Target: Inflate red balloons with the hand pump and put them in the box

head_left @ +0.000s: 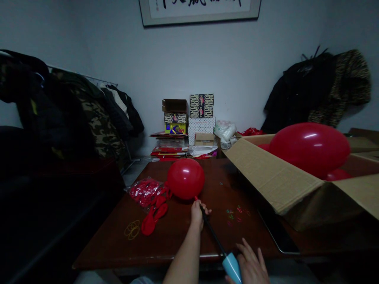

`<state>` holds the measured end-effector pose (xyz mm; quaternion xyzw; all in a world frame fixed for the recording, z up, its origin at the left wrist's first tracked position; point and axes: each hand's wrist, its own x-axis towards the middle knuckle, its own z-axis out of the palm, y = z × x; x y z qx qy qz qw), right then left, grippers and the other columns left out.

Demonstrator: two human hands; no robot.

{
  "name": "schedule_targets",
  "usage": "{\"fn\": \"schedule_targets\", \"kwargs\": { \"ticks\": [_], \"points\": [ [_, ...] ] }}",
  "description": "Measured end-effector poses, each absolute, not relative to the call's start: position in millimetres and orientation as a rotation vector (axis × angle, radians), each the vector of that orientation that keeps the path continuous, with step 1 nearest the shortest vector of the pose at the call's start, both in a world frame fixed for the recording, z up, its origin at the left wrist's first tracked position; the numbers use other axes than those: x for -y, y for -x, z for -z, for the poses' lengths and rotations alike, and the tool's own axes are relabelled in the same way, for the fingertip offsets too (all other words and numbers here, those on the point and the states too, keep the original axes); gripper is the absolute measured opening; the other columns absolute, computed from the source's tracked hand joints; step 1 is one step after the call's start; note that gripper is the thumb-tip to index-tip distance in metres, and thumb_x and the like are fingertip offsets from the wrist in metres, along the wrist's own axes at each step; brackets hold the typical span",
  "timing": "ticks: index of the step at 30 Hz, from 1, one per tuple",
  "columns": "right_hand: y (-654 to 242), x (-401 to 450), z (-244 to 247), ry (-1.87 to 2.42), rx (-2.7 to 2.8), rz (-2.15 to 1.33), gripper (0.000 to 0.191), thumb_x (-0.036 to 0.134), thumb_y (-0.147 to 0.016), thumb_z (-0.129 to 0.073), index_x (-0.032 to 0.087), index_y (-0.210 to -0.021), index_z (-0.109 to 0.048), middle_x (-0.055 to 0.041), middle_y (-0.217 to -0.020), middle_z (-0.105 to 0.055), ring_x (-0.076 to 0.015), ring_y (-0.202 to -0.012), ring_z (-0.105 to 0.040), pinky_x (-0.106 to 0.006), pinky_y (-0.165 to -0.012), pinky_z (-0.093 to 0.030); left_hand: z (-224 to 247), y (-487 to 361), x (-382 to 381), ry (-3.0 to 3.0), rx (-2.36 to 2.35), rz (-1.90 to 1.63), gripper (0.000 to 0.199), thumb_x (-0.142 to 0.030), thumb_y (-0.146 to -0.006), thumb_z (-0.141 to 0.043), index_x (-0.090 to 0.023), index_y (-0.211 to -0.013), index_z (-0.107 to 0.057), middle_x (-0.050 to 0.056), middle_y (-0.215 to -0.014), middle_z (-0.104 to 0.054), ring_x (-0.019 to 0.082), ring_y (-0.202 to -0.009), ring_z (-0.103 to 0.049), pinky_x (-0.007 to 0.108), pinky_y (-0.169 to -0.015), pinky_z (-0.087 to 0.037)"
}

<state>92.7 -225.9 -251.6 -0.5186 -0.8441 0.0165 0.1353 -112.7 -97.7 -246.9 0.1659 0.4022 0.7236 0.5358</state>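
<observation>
An inflated red balloon (186, 179) floats just above the table top, its neck pointing toward me. My left hand (197, 212) is closed around that neck and the tip of a balloon pump. The pump's black rod (213, 234) runs down to its light blue body (231, 268). Beside the blue body is my right hand (251, 263), its fingers stretched and spread, with the thumb partly hidden at the lower edge. Left of the balloon lie loose flat red balloons (149, 224) and a clear bag of red balloons (145, 191).
A cardboard box (275, 173) on the right holds large red balloons (309, 149). A phone (278, 232) lies beside it. Small coloured clips (230, 215) and yellow rings (132, 229) are scattered on the brown table (118, 250). Stacked boxes (201, 126) stand behind.
</observation>
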Motion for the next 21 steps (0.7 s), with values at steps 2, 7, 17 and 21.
{"fn": "schedule_targets", "kwargs": {
  "ticks": [2,7,17,21],
  "points": [
    [-83.2,216.9,232.8,1.479,2.455,-0.125,0.046,0.053,-0.072,-0.052,0.017,-0.098,-0.063,-0.0135,-0.127,-0.051,-0.0337,-0.127,-0.033,-0.059,-0.104,-0.013,241.9,111.5,94.9,-0.413,-0.946,-1.699,0.035,-0.051,-0.072,-0.054,-0.022,-0.072,-0.035,-0.010,-0.046,-0.043,0.006,-0.034,-0.040,0.032,-0.057,-0.049],
    [-47.9,190.9,200.0,1.532,2.393,-0.170,0.046,0.048,-0.075,-0.046,0.013,-0.100,-0.061,-0.0148,-0.127,-0.050,-0.0311,-0.130,-0.028,-0.054,-0.107,-0.005,239.5,109.0,91.5,-0.399,-0.963,-1.671,0.037,-0.053,-0.071,-0.055,-0.022,-0.073,-0.036,-0.010,-0.049,-0.045,0.008,-0.037,-0.044,0.032,-0.058,-0.048],
    [-4.8,168.7,213.2,1.612,2.297,-0.256,0.048,0.046,-0.074,-0.046,0.012,-0.103,-0.061,-0.0146,-0.126,-0.050,-0.0298,-0.130,-0.027,-0.050,-0.108,-0.004,255.4,117.5,87.6,-0.435,-1.066,-1.628,0.035,-0.053,-0.072,-0.053,-0.022,-0.074,-0.037,-0.010,-0.044,-0.045,0.009,-0.033,-0.044,0.032,-0.055,-0.048],
    [-2.6,174.8,213.0,1.634,2.293,-0.273,0.048,0.047,-0.072,-0.048,0.012,-0.101,-0.062,-0.0142,-0.126,-0.051,-0.0302,-0.130,-0.026,-0.050,-0.108,-0.003,261.1,122.5,83.0,-0.483,-1.125,-1.639,0.035,-0.054,-0.072,-0.052,-0.022,-0.071,-0.036,-0.012,-0.040,-0.043,0.007,-0.027,-0.037,0.032,-0.056,-0.049]
  ]
}}
